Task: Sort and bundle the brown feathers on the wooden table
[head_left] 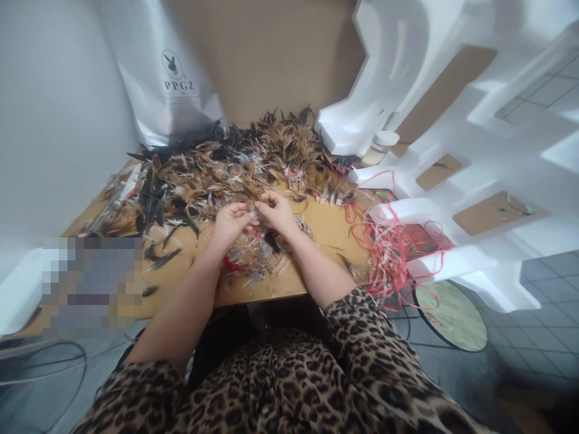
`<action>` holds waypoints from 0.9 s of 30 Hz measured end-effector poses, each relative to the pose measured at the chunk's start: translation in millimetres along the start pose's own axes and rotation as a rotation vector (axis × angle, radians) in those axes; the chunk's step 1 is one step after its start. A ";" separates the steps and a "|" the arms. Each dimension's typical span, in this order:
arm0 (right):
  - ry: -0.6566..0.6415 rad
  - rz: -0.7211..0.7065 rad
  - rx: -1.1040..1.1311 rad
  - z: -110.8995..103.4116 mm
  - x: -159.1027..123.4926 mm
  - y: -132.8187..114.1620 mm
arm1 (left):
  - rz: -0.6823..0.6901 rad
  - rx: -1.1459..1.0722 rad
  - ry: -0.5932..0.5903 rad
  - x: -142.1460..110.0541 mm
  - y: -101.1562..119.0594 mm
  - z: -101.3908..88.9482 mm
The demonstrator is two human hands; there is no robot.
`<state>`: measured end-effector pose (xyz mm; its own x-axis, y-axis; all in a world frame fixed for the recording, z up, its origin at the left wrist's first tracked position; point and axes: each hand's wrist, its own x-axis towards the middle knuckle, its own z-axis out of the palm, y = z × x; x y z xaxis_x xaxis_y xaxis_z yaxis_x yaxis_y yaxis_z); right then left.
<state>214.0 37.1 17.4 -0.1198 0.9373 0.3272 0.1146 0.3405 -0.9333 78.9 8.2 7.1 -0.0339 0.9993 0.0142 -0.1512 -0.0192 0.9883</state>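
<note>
My left hand [232, 224] and my right hand [277, 212] meet over the middle of the table, fingertips almost touching. Both are closed in a pinch on small brown feathers [248, 196], which blend into the pile behind them, so their exact number is hard to make out. Just beyond the fingers spreads a big heap of brown and black feathers [194, 175]. Under my wrists lies a loose litter of pale feather scraps [257, 265], with a small red piece [230, 263] at its left.
A bunched row of brown feathers [332, 185] lies to the right. Tangled red string [389, 253] hangs over the right edge of the table [335, 232]. White foam pieces [502, 175] crowd the right side. A silver bag [167, 114] stands at the back left, near a lidded jar [382, 144] farther right.
</note>
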 end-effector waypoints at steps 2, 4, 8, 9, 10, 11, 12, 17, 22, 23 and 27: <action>-0.005 0.027 0.032 0.9 -0.1 1.3 | -0.003 -0.015 0.014 0.7 -0.6 -0.9; 0.010 0.039 0.059 2.5 -0.6 1.4 | -0.020 -0.035 0.026 1.5 -1.7 -1.8; 0.047 0.116 0.177 7.2 -2.6 -1.2 | -0.026 -0.115 0.083 3.4 -4.0 -1.8; 0.050 0.156 0.225 8.3 -3.0 -1.8 | -0.015 -0.137 0.101 3.8 -4.4 -1.5; 0.052 0.199 0.272 9.4 -3.3 -2.2 | -0.003 -0.157 0.119 4.2 -4.6 -1.2; 0.055 0.240 0.312 10.2 -3.4 -2.1 | 0.008 -0.174 0.132 4.5 -4.8 -0.9; 0.060 0.275 0.346 10.9 -3.3 -1.4 | 0.017 -0.186 0.141 4.9 -5.0 -0.8; 0.066 0.352 0.457 11.3 -0.5 5.4 | 0.044 -0.200 0.133 7.1 -8.3 -2.0; 0.045 0.368 0.453 9.6 1.2 7.1 | 0.049 -0.184 0.112 6.5 -8.0 -1.8; 0.039 0.369 0.439 9.1 1.3 7.0 | 0.049 -0.185 0.109 5.8 -6.9 -1.2; 0.040 0.396 0.407 6.6 2.3 6.6 | 0.044 -0.178 0.076 2.5 -1.8 1.9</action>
<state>208.0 40.9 11.0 -0.1068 0.9924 -0.0616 -0.2470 -0.0865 -0.9652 80.9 10.8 5.7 -0.1173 0.9923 0.0384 -0.3202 -0.0744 0.9444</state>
